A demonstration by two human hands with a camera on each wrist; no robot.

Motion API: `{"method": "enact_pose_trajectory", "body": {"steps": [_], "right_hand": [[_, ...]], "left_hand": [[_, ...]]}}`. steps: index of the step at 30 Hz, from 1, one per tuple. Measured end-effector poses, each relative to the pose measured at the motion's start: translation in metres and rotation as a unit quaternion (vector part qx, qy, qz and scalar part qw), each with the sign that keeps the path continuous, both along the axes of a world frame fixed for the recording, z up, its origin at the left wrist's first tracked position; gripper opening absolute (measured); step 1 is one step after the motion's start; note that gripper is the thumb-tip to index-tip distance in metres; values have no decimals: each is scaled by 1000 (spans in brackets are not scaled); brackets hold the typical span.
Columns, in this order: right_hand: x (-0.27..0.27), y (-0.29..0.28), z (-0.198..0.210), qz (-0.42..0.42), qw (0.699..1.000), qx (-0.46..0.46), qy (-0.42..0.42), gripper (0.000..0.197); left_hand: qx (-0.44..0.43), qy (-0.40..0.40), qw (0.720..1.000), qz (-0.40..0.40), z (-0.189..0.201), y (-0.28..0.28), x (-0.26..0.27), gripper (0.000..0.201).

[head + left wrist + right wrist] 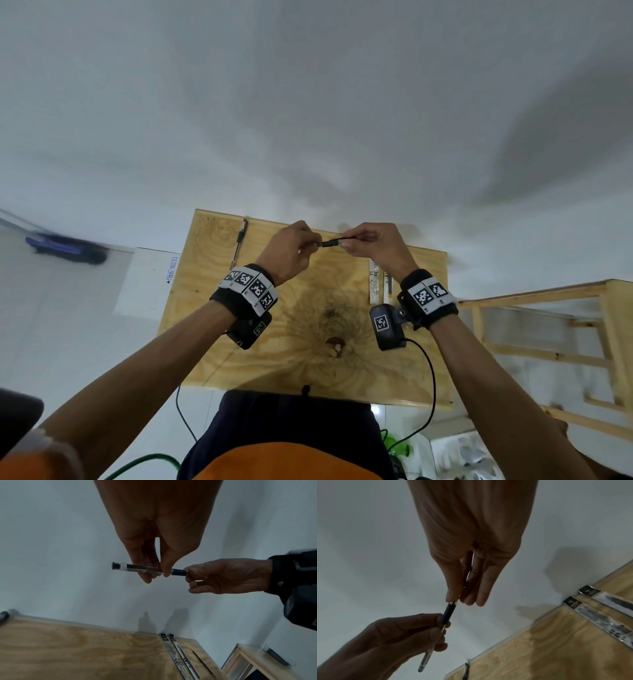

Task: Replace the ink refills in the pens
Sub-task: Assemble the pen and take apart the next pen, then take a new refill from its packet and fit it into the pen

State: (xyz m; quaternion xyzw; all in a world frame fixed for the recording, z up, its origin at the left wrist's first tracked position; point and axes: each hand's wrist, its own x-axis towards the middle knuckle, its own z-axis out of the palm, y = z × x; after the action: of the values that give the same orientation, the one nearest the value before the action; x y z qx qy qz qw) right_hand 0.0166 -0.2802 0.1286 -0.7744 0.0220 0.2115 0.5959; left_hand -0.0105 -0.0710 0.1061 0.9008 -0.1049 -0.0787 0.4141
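Observation:
A pen (329, 243) with a clear barrel (142, 568) and a black grip section (179, 572) is held level in the air over the far edge of the wooden table (274, 359). My left hand (157, 573) pinches the clear barrel between thumb and fingers. My right hand (188, 574) pinches the tip end just past the black grip (447, 614); the tip itself is hidden by its fingers (471, 599). A second pen (239, 245) lies on the table at the far left. Two refill packets (374, 284) (388, 287) lie at the far right.
A white wall stands right behind the table's far edge. A bare wooden frame (548, 308) stands to the right of the table. A dark blue object (65, 248) lies on the floor at left. Wrist-camera cables (430, 377) hang over the near edge.

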Motion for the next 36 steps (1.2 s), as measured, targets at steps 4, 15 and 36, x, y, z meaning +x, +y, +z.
{"method": "enact_pose_trajectory", "body": {"steps": [4,15,36], "right_hand": [[1,8,-15,7,999,-30,18,29],[-25,3,-128,208,906,-366,45,106],[-31,7,-164,266,840,-472,-2,90]], "left_hand": [[18,52,998,18,-12,3,-5,16],[92,214,948,217,-62,56,-22,17],[116,247,931,244,-112,63,32,18]]}}
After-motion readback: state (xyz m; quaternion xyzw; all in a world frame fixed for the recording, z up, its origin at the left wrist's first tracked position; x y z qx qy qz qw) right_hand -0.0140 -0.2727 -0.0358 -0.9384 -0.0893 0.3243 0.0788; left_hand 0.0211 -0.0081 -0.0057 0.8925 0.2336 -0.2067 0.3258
